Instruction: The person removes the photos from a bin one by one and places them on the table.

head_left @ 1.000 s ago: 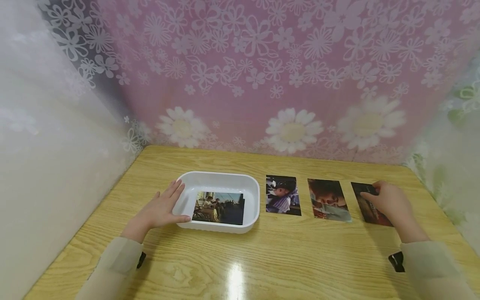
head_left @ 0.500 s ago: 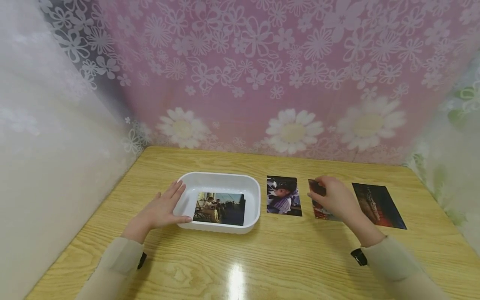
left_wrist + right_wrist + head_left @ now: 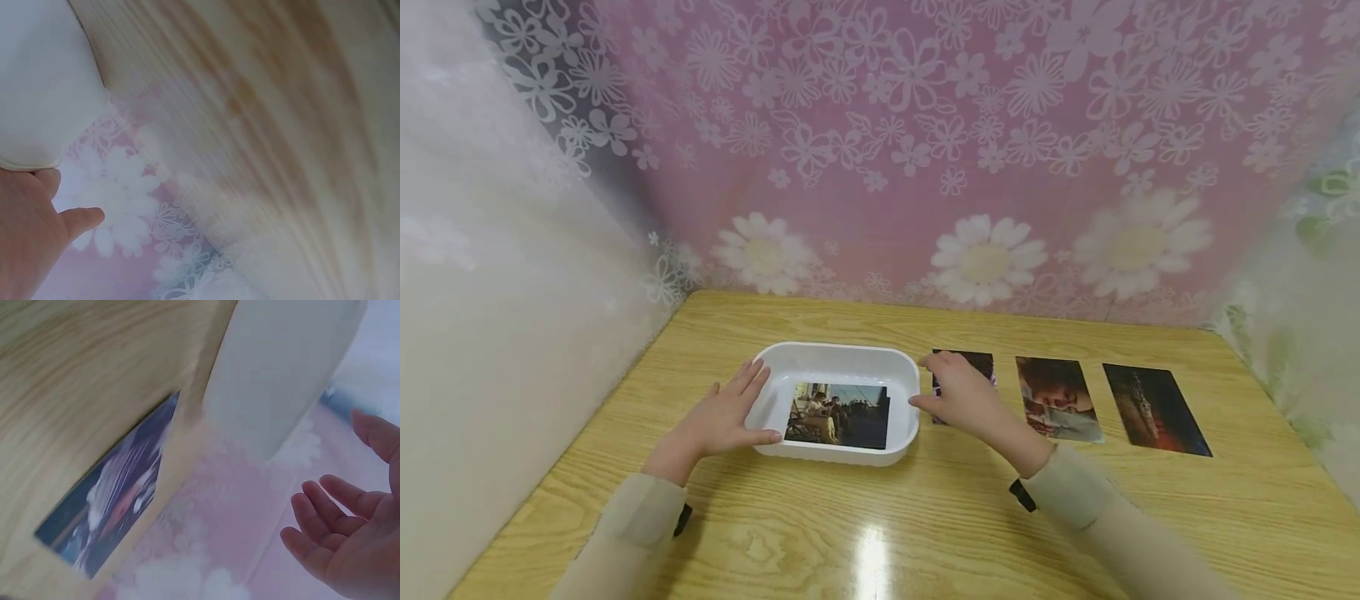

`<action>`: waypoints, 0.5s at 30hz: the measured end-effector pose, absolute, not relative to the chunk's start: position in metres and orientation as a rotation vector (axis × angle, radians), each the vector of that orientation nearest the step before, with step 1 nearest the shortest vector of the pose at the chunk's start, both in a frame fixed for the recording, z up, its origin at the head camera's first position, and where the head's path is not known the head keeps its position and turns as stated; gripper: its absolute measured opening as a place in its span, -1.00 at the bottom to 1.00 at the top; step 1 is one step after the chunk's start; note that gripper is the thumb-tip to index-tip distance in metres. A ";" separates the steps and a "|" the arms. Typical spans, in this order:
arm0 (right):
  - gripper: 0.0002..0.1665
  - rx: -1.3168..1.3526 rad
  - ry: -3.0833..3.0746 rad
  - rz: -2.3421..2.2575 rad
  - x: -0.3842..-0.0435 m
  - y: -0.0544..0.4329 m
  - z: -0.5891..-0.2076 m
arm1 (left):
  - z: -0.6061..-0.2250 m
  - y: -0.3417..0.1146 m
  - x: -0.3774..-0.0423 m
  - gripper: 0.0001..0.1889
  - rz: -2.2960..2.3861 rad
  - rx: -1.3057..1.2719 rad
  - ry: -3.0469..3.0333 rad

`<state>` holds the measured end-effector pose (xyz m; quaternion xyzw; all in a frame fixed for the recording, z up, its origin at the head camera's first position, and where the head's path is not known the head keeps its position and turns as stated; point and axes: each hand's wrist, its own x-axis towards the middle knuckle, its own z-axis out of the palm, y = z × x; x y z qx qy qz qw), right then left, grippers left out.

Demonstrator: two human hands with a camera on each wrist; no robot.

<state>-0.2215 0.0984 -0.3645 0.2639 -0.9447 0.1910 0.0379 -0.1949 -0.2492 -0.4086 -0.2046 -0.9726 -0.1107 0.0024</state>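
A white plastic tray [image 3: 857,455] sits on the table, with a photo card [image 3: 838,417] of seated people lying flat inside. My left hand [image 3: 722,421] rests on the tray's left rim, fingers spread and thumb at the front corner. Close to the right rim is my right hand [image 3: 966,400], with nothing in its fingers; whether it touches the rim I cannot tell. Below that hand lies a photo with purple stripes [image 3: 115,494], partly covered in the head view. Further right lie a photo of a face [image 3: 1058,400] and a dark photo with red [image 3: 1157,412].
The wood-grain table [image 3: 820,533] carries the tray and the row of photos. A pink flowered curtain [image 3: 880,208] hangs behind its far edge, and pale sheets stand at the left and right sides.
My right hand has swept left, from the dark rightmost photo over the face photo to the tray's right side. The photos stayed where they were. My left hand has not moved.
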 end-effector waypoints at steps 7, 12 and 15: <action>-0.32 0.933 -2.941 0.552 -0.225 0.061 -0.379 | -0.407 -0.248 -0.195 0.04 -0.328 -0.642 -3.079; -0.20 1.049 -2.995 0.458 -0.229 0.041 -0.389 | -0.407 -0.248 -0.194 0.05 -0.309 -0.636 -3.072; -0.11 1.089 -3.026 0.332 -0.232 0.032 -0.395 | -0.407 -0.249 -0.194 0.05 -0.300 -0.632 -3.076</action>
